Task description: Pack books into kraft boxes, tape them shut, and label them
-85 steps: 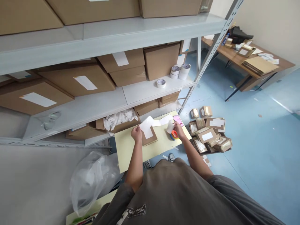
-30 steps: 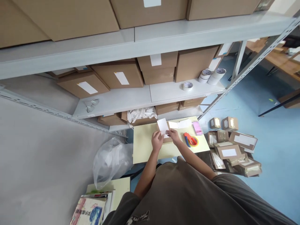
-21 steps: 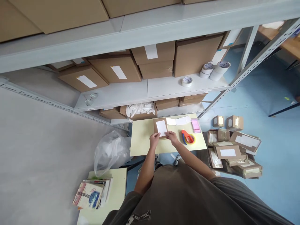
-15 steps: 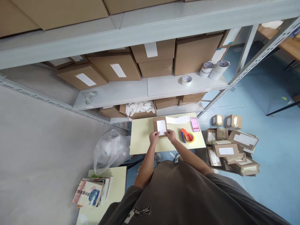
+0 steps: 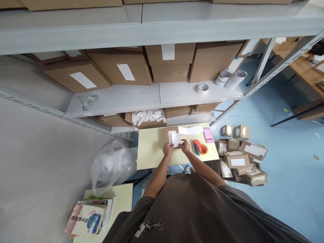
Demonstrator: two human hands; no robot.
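Currently, from my remote seat, I see the left hand (image 5: 168, 149) and right hand (image 5: 185, 145) with fingertips pinched on the lower corners of a small white rectangular paper sheet (image 5: 175, 139), over a brown cardboard box (image 5: 166, 135); I cannot tell whether sheet and box touch. I judge the sheet light, limp and easily creased, best held by its edges; the box should be stiffer. Both are at the pale yellow rectangular table (image 5: 149, 148). Farther out, a stack of paper books (image 5: 87, 217) shows cover characters too small for me to read.
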